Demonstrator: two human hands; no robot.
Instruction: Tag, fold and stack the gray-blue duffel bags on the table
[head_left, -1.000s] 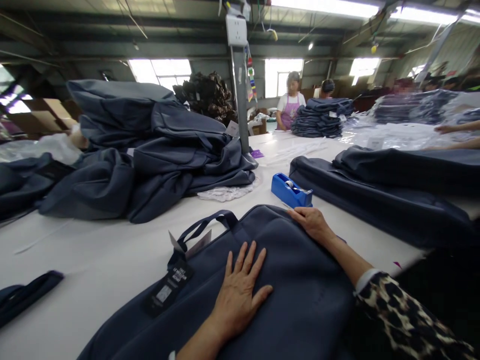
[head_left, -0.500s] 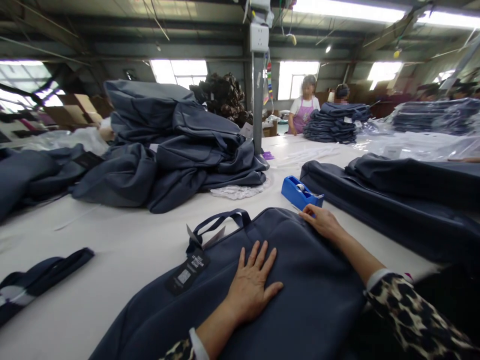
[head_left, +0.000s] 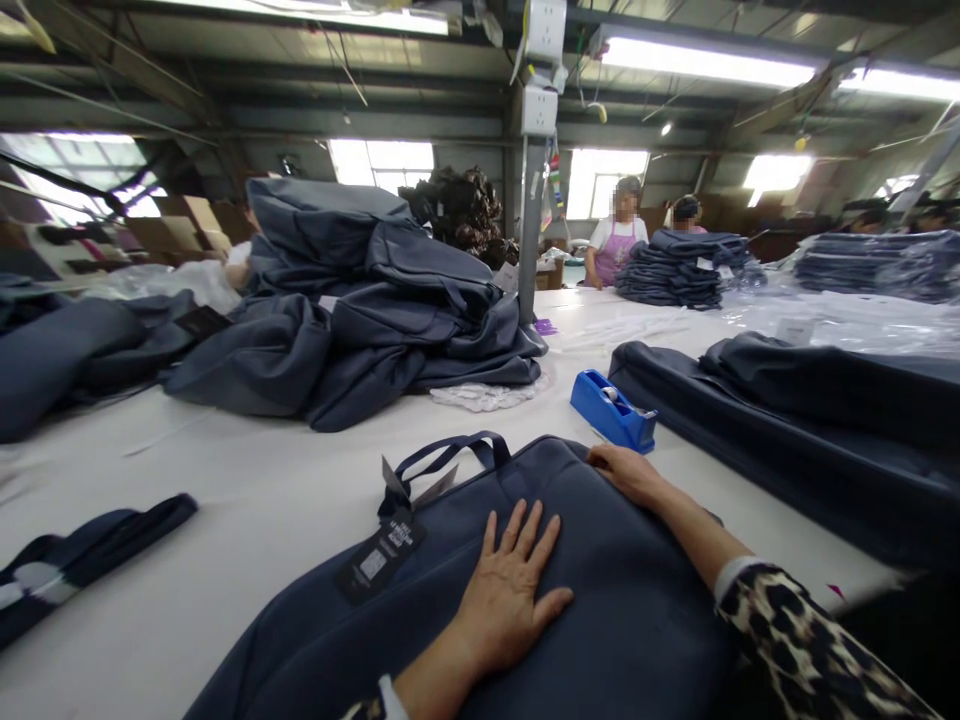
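Note:
A dark navy bag (head_left: pixel 600 590) lies flat on the white table in front of me, its strap handle (head_left: pixel 457 446) looping up from the far left edge. A black hang tag (head_left: pixel 379 556) with white print and a square code rests on the bag near the handle. My left hand (head_left: pixel 510 585) lies flat on the middle of the bag, fingers spread. At the bag's far right corner is my right hand (head_left: pixel 626 474), its fingers bent together on the edge; the fingertips are partly hidden. Just beyond that hand stands a blue tape dispenser (head_left: pixel 611 412).
A heap of navy bags (head_left: pixel 390 290) fills the back left, beside a metal post (head_left: pixel 531 220). More navy bags (head_left: pixel 795 420) lie at the right. A folded dark strip (head_left: pixel 97 560) is at left. Across the table stands a person in a purple apron (head_left: pixel 616 250).
My right hand has shifted slightly left along the bag's edge, away from the tape dispenser, its fingers now more bent. My left hand stays flat on the bag. The view has tilted up a little.

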